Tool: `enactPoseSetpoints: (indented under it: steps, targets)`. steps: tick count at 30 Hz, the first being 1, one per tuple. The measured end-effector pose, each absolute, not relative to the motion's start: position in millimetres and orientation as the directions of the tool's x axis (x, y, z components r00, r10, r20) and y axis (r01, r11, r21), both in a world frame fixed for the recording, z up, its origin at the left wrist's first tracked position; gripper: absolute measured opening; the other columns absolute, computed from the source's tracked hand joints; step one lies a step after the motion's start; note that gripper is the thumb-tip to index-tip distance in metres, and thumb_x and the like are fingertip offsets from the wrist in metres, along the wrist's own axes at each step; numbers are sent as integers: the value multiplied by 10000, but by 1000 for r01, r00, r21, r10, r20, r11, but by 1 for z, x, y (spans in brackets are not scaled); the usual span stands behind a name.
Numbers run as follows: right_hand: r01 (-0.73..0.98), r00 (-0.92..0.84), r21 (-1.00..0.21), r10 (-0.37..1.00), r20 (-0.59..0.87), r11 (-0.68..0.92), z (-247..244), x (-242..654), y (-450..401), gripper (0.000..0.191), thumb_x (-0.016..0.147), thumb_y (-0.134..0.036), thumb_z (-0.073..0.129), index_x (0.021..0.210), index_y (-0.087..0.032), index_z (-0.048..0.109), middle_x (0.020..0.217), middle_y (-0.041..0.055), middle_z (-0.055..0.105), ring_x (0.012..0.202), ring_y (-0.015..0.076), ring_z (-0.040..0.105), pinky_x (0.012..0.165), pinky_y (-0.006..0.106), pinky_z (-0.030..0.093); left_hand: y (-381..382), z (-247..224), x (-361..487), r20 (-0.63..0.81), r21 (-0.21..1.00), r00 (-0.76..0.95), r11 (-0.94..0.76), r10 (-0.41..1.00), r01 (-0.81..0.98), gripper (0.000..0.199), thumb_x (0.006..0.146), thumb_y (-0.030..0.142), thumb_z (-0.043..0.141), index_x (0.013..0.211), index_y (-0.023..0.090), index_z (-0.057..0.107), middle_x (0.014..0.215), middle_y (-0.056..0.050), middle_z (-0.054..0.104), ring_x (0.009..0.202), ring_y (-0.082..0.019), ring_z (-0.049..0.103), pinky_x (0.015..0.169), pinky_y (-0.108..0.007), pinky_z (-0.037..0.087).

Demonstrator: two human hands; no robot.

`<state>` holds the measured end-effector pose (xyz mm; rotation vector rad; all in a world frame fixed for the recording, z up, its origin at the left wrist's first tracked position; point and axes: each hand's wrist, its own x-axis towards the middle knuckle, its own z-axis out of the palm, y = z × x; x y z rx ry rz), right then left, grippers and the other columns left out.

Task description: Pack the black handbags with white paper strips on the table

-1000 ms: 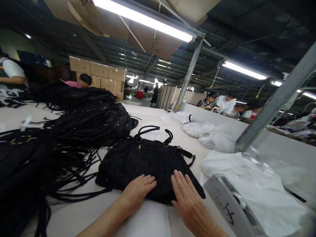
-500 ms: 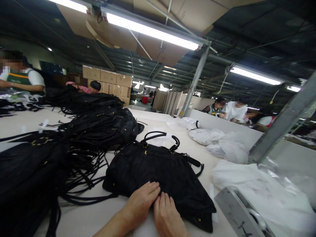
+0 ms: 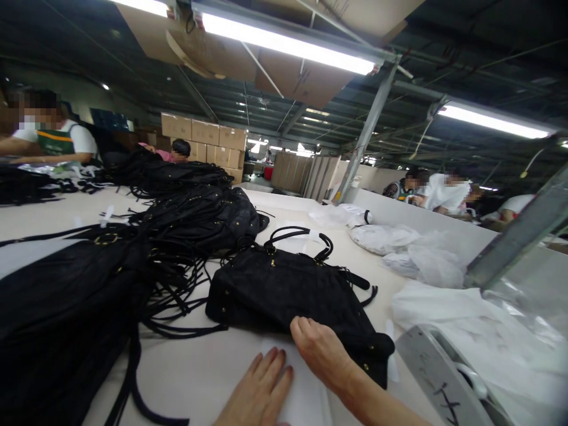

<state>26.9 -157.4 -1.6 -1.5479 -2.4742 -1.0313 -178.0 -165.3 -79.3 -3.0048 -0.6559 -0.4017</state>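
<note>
A black handbag (image 3: 284,290) with looped handles and small gold fittings lies on the white table (image 3: 177,367), its near edge lifted a little. The fingers of my right hand (image 3: 322,349) are curled round that near edge. Flat beside it, with fingers spread, my left hand (image 3: 261,387) rests on a white sheet (image 3: 306,390) just in front of the bag. Nothing is held in my left hand.
Black bags with long straps (image 3: 75,296) are heaped along the left. At the right lie white plastic wrappings (image 3: 444,307) and a grey box with marks (image 3: 439,373). A metal post (image 3: 519,231) rises there. People work beyond the table on both sides.
My left hand has left the bag and now lies on the sheet. My right hand has closed on the bag's near edge, which has come up. The view has shifted a little.
</note>
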Motion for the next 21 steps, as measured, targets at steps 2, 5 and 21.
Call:
enactPoseSetpoints:
  steps: [2, 5, 21]
  targets:
    - [819, -505, 503, 763, 404, 276, 4, 28, -166, 263, 761, 25, 501, 966, -90, 618, 766, 82, 644, 672, 208, 656, 578, 289, 565, -167, -69, -177, 211, 101, 872, -897, 443, 431, 752, 904, 584, 567, 1464, 121, 372, 1491, -225, 406, 1355, -390, 393, 1084, -498, 378]
    - [813, -550, 498, 679, 487, 302, -3, 24, -188, 329, 776, 18, 430, 1046, -64, 598, 853, 125, 680, 764, 226, 681, 664, 301, 579, -173, -52, -175, 150, 277, 848, -845, 509, 458, 711, 894, 504, 609, 1467, 149, 384, 1450, -191, 467, 1306, -369, 451, 1095, -506, 372]
    - [833, -554, 465, 451, 700, 301, -39, 20, -223, 424, 935, -22, 201, 972, -125, 611, 829, 87, 757, 786, 172, 731, 765, 243, 525, -188, -56, -172, 138, 289, 778, -776, 613, 561, 532, 846, 471, 671, 1283, 185, 568, 1210, -121, 657, 1073, -308, 614, 959, -424, 494]
